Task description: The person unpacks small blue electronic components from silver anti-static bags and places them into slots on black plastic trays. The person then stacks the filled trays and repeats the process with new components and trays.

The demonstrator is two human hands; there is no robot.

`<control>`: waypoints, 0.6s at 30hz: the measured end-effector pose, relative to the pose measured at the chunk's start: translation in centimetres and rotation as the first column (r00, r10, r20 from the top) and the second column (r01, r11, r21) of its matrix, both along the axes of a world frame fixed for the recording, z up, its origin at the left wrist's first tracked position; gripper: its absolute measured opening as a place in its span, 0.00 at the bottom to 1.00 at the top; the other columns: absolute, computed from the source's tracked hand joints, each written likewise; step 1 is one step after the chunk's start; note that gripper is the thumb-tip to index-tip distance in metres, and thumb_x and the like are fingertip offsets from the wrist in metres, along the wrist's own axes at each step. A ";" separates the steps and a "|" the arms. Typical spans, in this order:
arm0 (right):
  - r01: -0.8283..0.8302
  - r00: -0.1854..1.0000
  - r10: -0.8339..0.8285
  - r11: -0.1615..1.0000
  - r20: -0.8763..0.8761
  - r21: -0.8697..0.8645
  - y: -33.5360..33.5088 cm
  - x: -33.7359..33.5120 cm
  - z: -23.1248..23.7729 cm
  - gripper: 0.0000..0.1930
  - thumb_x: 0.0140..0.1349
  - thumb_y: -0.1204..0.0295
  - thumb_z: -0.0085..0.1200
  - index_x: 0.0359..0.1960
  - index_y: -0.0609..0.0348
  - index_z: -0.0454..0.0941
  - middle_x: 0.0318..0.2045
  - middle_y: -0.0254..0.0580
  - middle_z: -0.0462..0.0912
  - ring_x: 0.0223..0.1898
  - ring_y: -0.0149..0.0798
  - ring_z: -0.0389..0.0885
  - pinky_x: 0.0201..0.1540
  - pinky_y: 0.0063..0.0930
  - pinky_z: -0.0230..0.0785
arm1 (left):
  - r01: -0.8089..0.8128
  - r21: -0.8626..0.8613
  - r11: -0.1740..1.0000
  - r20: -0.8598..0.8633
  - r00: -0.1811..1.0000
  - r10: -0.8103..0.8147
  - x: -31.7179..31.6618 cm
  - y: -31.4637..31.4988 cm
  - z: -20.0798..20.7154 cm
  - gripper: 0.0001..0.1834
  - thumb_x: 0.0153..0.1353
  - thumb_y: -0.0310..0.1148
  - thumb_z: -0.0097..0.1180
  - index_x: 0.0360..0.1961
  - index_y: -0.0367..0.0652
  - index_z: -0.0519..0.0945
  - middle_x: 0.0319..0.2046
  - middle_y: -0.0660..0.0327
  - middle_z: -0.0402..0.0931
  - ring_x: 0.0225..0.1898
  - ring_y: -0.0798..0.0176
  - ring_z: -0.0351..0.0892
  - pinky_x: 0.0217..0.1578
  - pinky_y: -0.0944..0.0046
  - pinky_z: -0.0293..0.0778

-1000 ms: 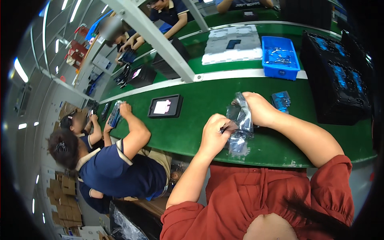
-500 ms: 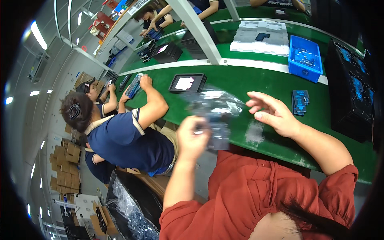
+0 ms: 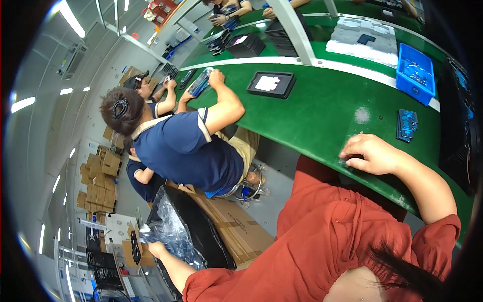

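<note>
My left hand (image 3: pixel 157 248) is stretched far to the left, its fingers closed on a crumpled piece of clear plastic film (image 3: pixel 146 233). It is at the near left edge of a large black-lined box (image 3: pixel 214 236) with clear plastic film (image 3: pixel 173 226) heaped inside. On the green table's near edge rests my right hand (image 3: pixel 375 155), fingers bent down and thumb apart from them. Whatever lies under its fingertips is hidden. Beyond the right hand lies a small stack of flat black parts with blue faces (image 3: pixel 406 125).
A blue bin (image 3: pixel 415 74) of small bagged items stands at the back right. Tall black stacked trays (image 3: pixel 460 126) rise at the right. A black tray with a white-pink sheet (image 3: pixel 271 84) lies left of centre. A co-worker in navy (image 3: pixel 176 146) sits at my left. A metal post (image 3: pixel 297 32) stands ahead.
My left hand has swung from over the table to the plastic-filled box, carrying clear film. My right hand has come down onto the table's edge. The view has shifted left.
</note>
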State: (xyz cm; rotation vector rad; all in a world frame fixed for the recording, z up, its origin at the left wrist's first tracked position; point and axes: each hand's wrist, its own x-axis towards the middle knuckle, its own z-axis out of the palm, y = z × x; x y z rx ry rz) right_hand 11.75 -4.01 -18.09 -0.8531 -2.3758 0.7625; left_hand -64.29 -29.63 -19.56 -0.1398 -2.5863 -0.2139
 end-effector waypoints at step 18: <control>0.236 0.944 -0.320 0.826 0.082 0.511 -6.6 4.4 9.4 0.08 0.52 0.69 0.56 0.30 0.60 0.76 0.27 0.44 0.75 0.32 0.47 0.77 0.36 0.39 0.71 | 0.975 -0.044 -0.216 -0.343 -0.218 -0.914 30.0 27.4 7.2 0.06 0.56 0.22 0.52 0.35 0.34 0.78 0.43 0.50 0.76 0.48 0.50 0.74 0.51 0.55 0.68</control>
